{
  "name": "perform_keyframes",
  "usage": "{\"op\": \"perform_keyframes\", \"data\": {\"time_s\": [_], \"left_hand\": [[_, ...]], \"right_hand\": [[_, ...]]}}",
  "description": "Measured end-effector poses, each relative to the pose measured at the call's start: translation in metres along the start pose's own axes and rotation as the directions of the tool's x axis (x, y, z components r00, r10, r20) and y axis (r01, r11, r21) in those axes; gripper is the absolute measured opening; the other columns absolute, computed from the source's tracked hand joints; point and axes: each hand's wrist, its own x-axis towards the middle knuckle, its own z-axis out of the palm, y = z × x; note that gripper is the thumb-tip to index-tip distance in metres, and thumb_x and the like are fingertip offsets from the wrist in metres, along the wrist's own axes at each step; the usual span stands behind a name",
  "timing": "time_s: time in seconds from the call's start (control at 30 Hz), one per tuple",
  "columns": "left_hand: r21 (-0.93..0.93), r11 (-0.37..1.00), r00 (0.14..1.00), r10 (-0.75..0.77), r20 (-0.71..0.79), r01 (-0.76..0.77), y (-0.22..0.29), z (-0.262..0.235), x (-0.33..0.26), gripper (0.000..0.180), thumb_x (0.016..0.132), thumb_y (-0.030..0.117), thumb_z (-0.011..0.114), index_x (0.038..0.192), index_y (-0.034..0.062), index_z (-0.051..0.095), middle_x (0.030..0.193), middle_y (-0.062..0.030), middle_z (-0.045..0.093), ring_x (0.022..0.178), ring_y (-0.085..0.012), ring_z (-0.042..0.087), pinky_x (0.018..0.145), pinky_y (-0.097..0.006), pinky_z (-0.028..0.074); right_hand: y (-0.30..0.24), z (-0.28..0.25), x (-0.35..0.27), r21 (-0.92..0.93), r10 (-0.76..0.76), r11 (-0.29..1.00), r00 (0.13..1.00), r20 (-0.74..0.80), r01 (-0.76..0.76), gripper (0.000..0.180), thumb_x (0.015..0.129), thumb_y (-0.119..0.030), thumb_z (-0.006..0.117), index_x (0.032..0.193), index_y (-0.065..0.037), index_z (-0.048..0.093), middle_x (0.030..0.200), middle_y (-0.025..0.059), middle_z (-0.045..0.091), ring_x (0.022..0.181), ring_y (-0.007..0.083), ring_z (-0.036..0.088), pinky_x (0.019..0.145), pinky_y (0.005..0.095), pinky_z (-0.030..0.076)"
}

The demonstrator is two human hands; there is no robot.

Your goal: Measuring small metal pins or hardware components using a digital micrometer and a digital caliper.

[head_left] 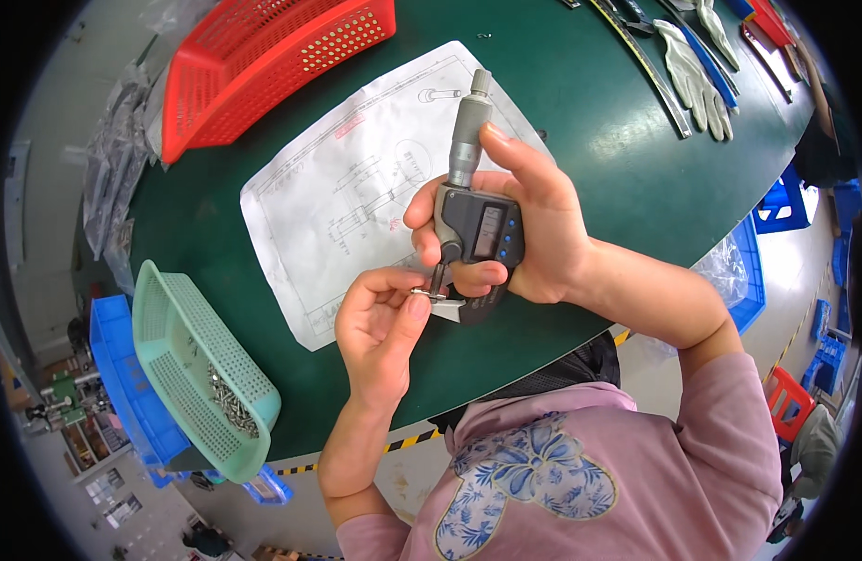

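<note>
My right hand (545, 220) is wrapped round a grey digital micrometer (459, 220), its thumb up along the sleeve. The micrometer's small screen and blue buttons face up, and its thimble points to the far side. In my left hand (380, 332), thumb and fingertips pinch a small metal pin-like part (427, 294) between the micrometer's measuring faces. Its exact shape is partly hidden by the fingers. Beneath both hands lies a paper drawing (305, 201) with printed outlines and red marks, spread on the green table (637, 178).
A red perforated basket (263, 89) stands at the far left. Nearer, a pale green basket (202, 337) holds several small metal parts (230, 402), beside a blue bin (122, 374). White gloves (693, 79) and long strips lie at the far right. Another person's arm (814, 89) shows beyond.
</note>
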Motion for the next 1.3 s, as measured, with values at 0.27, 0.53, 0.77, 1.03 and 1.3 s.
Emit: {"op": "perform_keyframes", "data": {"time_s": [0.27,0.53,0.77,1.03,1.3], "left_hand": [[-0.029,0.999,1.0,0.017,0.004,-0.017,0.001,-0.001,-0.001,0.014,0.08,0.003,0.05,0.092,-0.0032,0.048,0.09,-0.0109,0.053,0.082,-0.0143,0.052,0.073,-0.025,0.041],[-0.03,0.999,1.0,0.024,0.012,-0.024,-0.001,0.0,0.0,0.014,0.08,0.002,0.05,0.092,-0.0044,0.048,0.09,-0.0116,0.053,0.082,-0.0153,0.052,0.075,-0.027,0.041],[-0.003,1.0,1.0,-0.016,0.012,0.016,-0.003,-0.002,-0.002,0.015,0.08,0.003,0.051,0.092,-0.0045,0.049,0.091,-0.0112,0.053,0.083,-0.0162,0.053,0.075,-0.027,0.041],[-0.008,1.0,1.0,-0.006,0.009,0.006,0.002,0.003,-0.002,0.017,0.079,0.003,0.052,0.094,-0.0041,0.047,0.091,-0.0113,0.053,0.083,-0.0153,0.053,0.074,-0.025,0.041],[0.022,0.999,0.999,0.032,0.008,-0.032,0.0,0.0,-0.001,0.011,0.078,-0.002,0.052,0.087,-0.002,0.048,0.088,-0.0099,0.053,0.078,-0.0115,0.051,0.065,-0.022,0.039]], "right_hand": [[0.001,0.003,0.0,-0.05,-0.004,0.999,0.999,-0.037,0.002,0.072,0.076,-0.065,0.026,0.089,0.001,0.052,0.071,0.0128,0.054,0.036,0.0108,0.034,0.036,0.0205,0.03],[0.001,0.003,0.0,-0.031,0.004,0.999,1.0,-0.031,-0.005,0.075,0.078,-0.065,0.019,0.092,0.002,0.05,0.071,0.0117,0.054,0.035,0.0096,0.032,0.037,0.0209,0.03],[0.001,0.004,-0.001,0.005,-0.008,1.0,1.0,-0.027,0.008,0.072,0.078,-0.062,0.02,0.091,0.001,0.05,0.071,0.0117,0.055,0.035,0.0097,0.033,0.036,0.0207,0.029],[0.001,0.004,0.0,-0.023,0.007,1.0,0.998,-0.055,-0.008,0.071,0.076,-0.064,0.026,0.086,0.001,0.052,0.07,0.0126,0.055,0.036,0.0105,0.034,0.036,0.0205,0.03],[0.003,0.006,-0.001,-0.063,-0.003,0.998,0.998,-0.055,0.0,0.073,0.078,-0.064,0.022,0.091,0.002,0.051,0.071,0.0118,0.055,0.036,0.0104,0.033,0.036,0.0206,0.03]]}}
